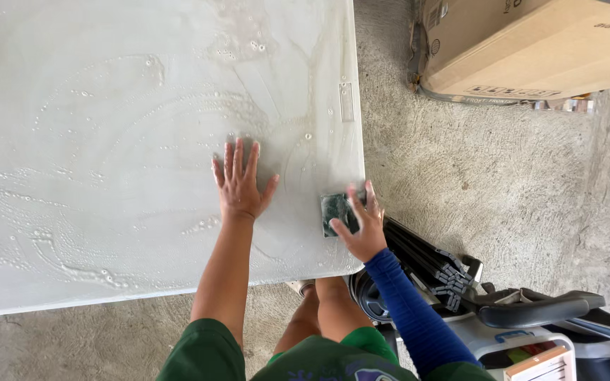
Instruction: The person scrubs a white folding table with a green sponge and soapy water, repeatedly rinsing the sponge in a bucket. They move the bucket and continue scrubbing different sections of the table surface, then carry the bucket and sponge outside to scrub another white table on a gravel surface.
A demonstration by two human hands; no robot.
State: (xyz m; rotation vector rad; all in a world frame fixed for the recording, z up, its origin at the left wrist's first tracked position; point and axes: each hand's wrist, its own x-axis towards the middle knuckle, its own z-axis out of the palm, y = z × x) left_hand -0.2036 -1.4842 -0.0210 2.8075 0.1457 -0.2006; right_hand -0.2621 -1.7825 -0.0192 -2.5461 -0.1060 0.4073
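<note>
A large white flat panel point(107, 176) lies on the concrete floor, wet with soapy streaks and bubbles. My left hand point(239, 182) is pressed flat on it, fingers spread, near its right side. My right hand point(363, 224), in a blue sleeve, holds a dark green scouring pad point(337, 209) against the panel's lower right corner. A small rectangular plate point(346, 102) sits on the panel near its right edge.
A cardboard box point(531, 46) stands on the floor at the top right. A stroller-like frame point(503, 310) with black bars, a wheel and grey plastic parts is at the lower right, close to my right arm. My knees are below the panel's edge.
</note>
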